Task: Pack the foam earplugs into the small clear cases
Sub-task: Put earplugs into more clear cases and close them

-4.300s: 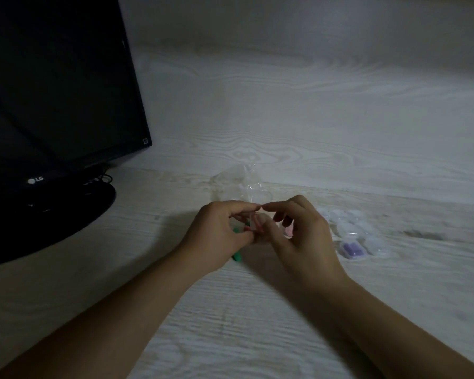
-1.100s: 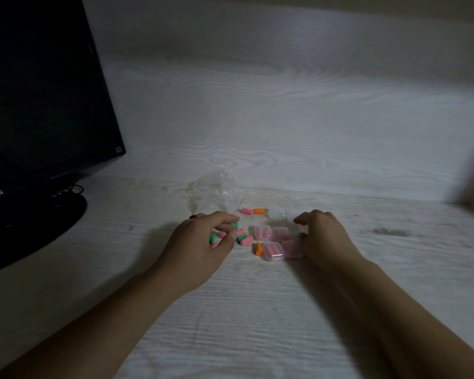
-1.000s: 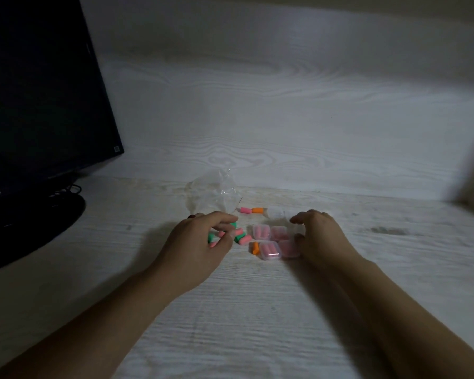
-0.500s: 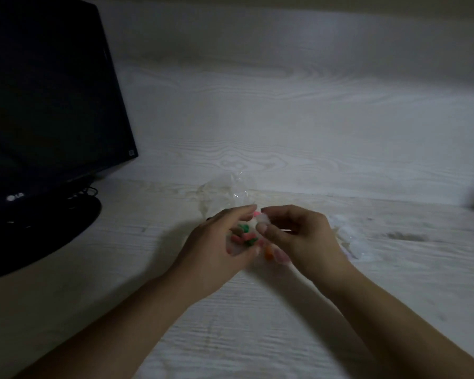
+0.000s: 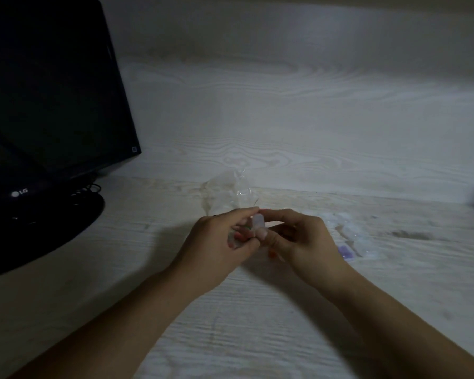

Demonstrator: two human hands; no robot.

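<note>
My left hand [image 5: 216,250] and my right hand [image 5: 301,242] meet above the desk, fingertips pinched together around a small clear case [image 5: 257,222] held upright between them. Pink earplugs [image 5: 240,237] show between the curled fingers of my left hand. An orange earplug [image 5: 271,252] peeks out under my right hand on the desk. To the right lie several small clear cases [image 5: 353,233], one holding a purple earplug [image 5: 346,251]. Other loose earplugs are hidden behind my hands.
A crumpled clear plastic bag [image 5: 227,192] lies just behind my hands. A black monitor [image 5: 52,91] on a round stand [image 5: 39,228] fills the left side. The pale wood-grain desk [image 5: 257,324] meets a matching back wall [image 5: 285,119].
Both hands were apart on the desk among the earplugs and pink-filled cases a second ago; they have come together and lifted a clear case. The view has shifted, hiding the pink cases.
</note>
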